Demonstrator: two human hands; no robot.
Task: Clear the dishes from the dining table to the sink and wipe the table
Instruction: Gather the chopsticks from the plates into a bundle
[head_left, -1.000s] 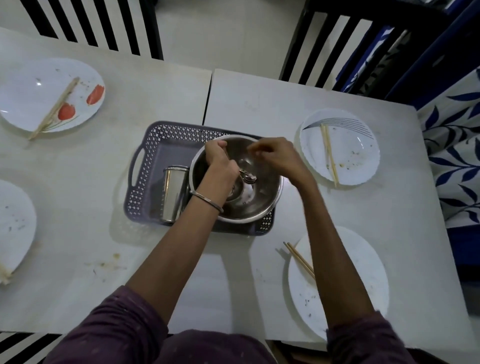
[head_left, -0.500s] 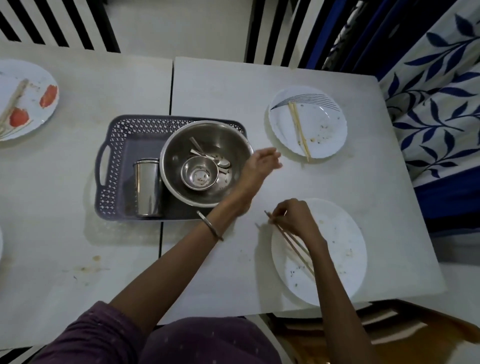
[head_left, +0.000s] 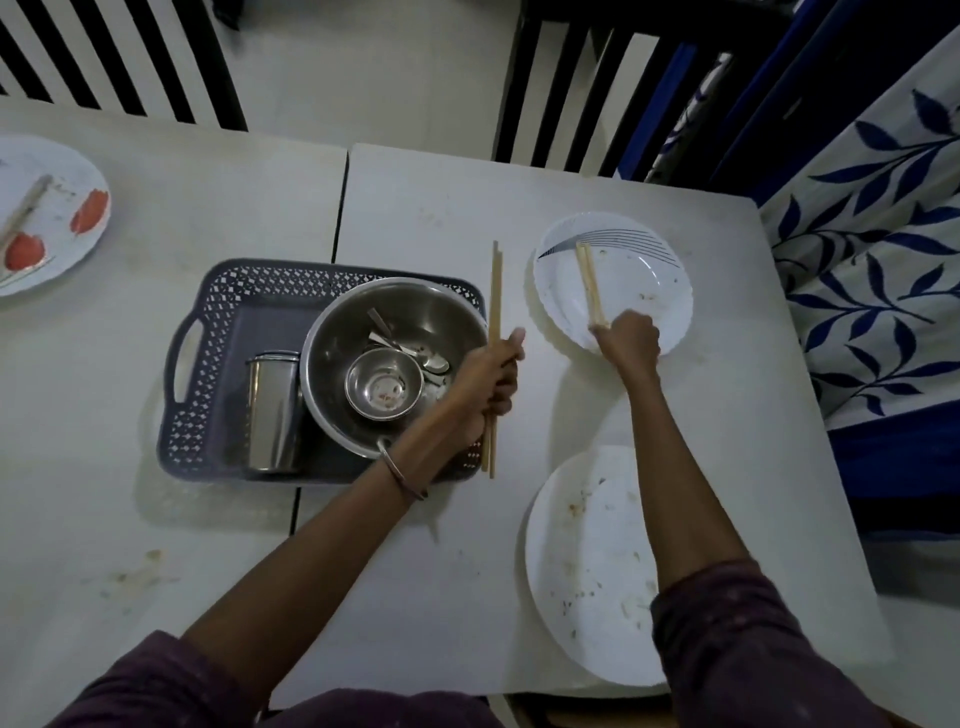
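A grey plastic tray (head_left: 223, 332) on the white table (head_left: 426, 208) holds a steel tumbler (head_left: 272, 410) and a big steel bowl (head_left: 415, 312) containing a small steel bowl (head_left: 383, 383) and spoons (head_left: 434, 362). My left hand (head_left: 491, 376) is shut on a pair of chopsticks (head_left: 494, 291), held upright beside the tray's right end. My right hand (head_left: 627, 340) pinches the near end of a second pair of chopsticks (head_left: 588, 283) lying on the far plate with dark stripes (head_left: 639, 275). A plain white dirty plate (head_left: 582, 571) sits near me on the right.
A plate with red flowers and chopsticks (head_left: 47, 218) sits at the far left. Food smears (head_left: 137, 571) mark the near left table. Dark slatted chairs (head_left: 561, 88) stand beyond the far edge. A blue leaf-print cloth (head_left: 872, 280) hangs past the table's right edge.
My left hand took the chopsticks that my right hand lifted from the near plate. My right hand moved away to the far plate and closed on its chopsticks.
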